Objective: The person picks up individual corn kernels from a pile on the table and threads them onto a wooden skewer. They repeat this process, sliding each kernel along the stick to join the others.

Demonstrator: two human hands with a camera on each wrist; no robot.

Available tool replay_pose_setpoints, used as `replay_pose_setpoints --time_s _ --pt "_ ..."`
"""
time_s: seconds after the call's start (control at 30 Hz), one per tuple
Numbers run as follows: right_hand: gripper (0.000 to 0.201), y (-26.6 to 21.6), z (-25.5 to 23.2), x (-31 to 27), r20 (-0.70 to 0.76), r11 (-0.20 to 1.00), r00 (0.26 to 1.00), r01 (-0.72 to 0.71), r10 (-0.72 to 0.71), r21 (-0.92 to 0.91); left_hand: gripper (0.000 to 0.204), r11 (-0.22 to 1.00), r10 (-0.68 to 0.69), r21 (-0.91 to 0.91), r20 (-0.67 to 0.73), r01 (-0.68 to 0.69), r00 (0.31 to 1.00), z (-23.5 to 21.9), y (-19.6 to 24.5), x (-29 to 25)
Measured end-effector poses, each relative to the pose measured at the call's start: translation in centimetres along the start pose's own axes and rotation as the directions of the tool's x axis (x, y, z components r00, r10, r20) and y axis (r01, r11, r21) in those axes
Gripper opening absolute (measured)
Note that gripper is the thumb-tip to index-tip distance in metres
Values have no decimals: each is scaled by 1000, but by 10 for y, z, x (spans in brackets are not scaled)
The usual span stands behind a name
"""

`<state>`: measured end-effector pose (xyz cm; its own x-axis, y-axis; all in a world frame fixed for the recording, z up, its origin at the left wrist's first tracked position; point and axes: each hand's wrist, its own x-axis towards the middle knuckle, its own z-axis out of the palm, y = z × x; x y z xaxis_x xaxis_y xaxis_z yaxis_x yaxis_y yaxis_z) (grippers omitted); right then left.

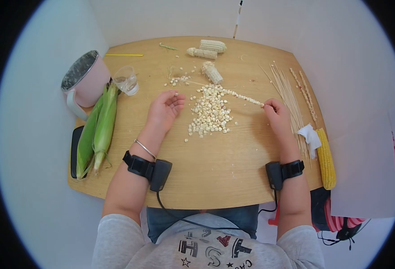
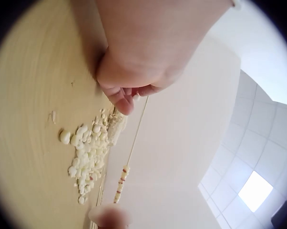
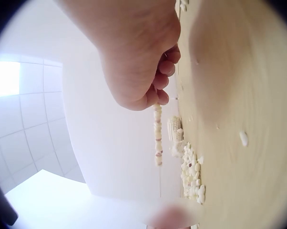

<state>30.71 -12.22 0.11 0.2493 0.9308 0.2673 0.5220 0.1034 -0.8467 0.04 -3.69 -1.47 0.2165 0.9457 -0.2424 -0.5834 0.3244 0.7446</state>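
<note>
In the head view my right hand pinches the end of a thin skewer strung with pale corn kernels. The threaded kernels run from its fingertips toward the left, and the bare part of the stick reaches toward my left hand. My left hand hovers left of the loose kernels, with a single white corn kernel between thumb and fingertip. Below and between both hands spreads a pile of loose kernels. A partly stripped cob lies just behind that pile.
Two pale cobs lie at the back. On the left are a pink pot, a glass of water and green-husked corn. Bare skewers, filled skewers, a white tissue and a yellow cob line the right.
</note>
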Motion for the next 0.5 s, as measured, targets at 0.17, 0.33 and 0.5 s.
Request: replay_pose_setpoints --time_s 0.17,0.33,0.5 --pt "14 7 -3 3 -25 999 999 34 -34 -20 10 999 -9 -32 -5 9 1000 -2 0 2" --pt "14 14 -6 5 -69 995 995 60 -66 -82 11 1000 8 -29 -44 -9 999 1 0 1" --pt "14 9 -6 4 -77 991 995 49 -59 -124 12 1000 27 -3 -30 -27 999 0 -2 2"
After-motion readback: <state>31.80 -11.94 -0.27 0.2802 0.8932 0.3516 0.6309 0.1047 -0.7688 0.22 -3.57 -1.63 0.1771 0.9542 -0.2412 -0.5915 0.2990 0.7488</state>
